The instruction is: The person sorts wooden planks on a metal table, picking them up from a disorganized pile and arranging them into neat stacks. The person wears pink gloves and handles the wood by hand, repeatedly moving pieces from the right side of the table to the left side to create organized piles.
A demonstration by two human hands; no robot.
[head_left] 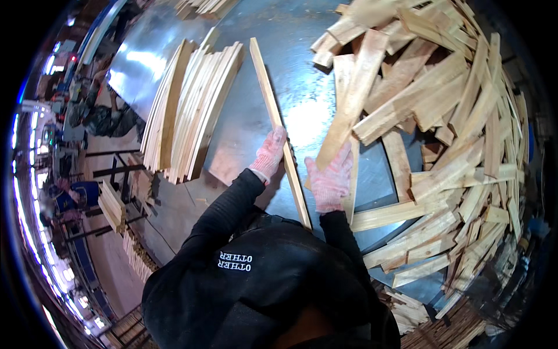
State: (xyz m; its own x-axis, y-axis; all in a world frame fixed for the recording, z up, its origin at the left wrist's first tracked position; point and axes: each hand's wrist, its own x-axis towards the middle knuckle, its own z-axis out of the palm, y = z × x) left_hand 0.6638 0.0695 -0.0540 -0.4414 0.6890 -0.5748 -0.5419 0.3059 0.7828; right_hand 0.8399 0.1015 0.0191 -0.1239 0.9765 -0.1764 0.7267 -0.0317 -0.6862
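Both my hands wear pinkish-white work gloves. My left hand is closed round a long narrow wooden strip, which stands on edge and slants from the upper left toward my body. My right hand is at the lower end of a wider wooden board, its thumb on one side and its fingers on the other. The board's far end rests on the jumbled pile of wood pieces. To the left of the strip, a row of wooden strips lies side by side, with one strip across its top.
Beneath the wood is a shiny metal tabletop. Loose boards curve round my right side. More strips lie at the far edge. Left of the table are dark metal racks with stacked wood, and a person in camouflage-patterned clothes.
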